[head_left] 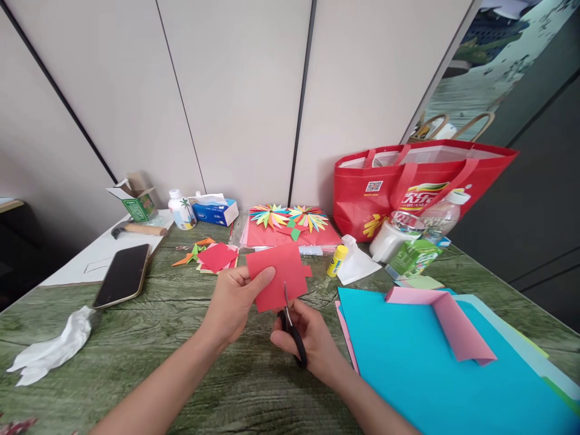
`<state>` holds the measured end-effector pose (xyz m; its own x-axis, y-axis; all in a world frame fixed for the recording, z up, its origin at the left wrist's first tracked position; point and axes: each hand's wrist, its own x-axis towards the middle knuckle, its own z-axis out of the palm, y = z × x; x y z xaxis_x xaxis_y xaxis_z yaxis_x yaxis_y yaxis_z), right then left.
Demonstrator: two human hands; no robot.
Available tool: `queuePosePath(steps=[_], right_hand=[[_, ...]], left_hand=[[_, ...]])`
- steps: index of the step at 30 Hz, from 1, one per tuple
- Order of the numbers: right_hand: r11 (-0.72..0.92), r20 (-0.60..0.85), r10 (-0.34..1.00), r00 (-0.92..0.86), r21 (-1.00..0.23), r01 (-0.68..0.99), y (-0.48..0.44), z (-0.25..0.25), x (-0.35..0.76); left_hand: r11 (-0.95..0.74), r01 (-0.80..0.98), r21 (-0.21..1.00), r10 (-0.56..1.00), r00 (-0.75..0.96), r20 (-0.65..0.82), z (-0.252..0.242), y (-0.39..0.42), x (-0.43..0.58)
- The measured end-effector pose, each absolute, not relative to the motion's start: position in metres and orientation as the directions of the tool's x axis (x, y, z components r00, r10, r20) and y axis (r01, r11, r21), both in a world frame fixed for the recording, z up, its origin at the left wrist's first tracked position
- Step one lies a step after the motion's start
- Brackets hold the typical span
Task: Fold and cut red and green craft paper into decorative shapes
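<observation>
My left hand [233, 302] pinches a red piece of paper [281, 269] at its left side, thumb on top. The paper is roughly square, with a small tab sticking out on its right edge. My right hand [306, 335] holds black-handled scissors [295, 341], whose blades point up at the lower edge of the red paper. One blade shows over the paper's front. Beyond the paper, two multicoloured folded-paper fans [270, 216] lie on red sheets. Small red and pink paper squares [218, 257] lie to the left of the held paper.
Blue sheets [408, 356] with a folded pink strip [462, 329] cover the right side. A glue stick [337, 261], jar [392, 238] and red bag [367, 193] stand behind. At left are a phone [123, 275], crumpled tissue [57, 350], hammer [140, 229], bottle [182, 210] and tissue pack [215, 212].
</observation>
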<state>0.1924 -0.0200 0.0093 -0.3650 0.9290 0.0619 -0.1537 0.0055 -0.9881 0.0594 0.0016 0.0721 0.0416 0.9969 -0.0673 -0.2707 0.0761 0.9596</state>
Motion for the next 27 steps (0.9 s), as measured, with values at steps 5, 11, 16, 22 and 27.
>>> queuePosePath(steps=[5, 11, 16, 22, 27], right_hand=[[0.001, 0.065, 0.924, -0.377, -0.986, -0.168, -0.0202, 0.0088, 0.1932], [-0.008, 0.054, 0.927, -0.371, -0.986, -0.165, -0.0206, 0.0086, 0.1922], [-0.009, 0.045, 0.931, -0.362, -0.989, -0.146, -0.0209, 0.0069, 0.1917], [-0.034, 0.005, 0.940, -0.341, -0.993, -0.110, -0.0201, 0.0042, 0.1907], [-0.045, -0.006, 0.943, -0.334, -0.993, -0.110, -0.0199, 0.0022, 0.1896]], left_hand=[[0.072, -0.263, 0.962, 0.997, 0.047, -0.062, 0.0739, 0.0009, 0.0597], [0.080, -0.234, 0.969, 0.996, 0.053, -0.069, 0.0741, 0.0017, 0.0591], [0.051, -0.216, 0.975, 0.996, 0.089, -0.033, 0.0727, 0.0015, 0.0584], [0.056, -0.210, 0.976, 0.996, 0.081, -0.040, 0.0714, 0.0023, 0.0573], [0.057, -0.210, 0.976, 0.996, 0.079, -0.042, 0.0721, 0.0014, 0.0577]])
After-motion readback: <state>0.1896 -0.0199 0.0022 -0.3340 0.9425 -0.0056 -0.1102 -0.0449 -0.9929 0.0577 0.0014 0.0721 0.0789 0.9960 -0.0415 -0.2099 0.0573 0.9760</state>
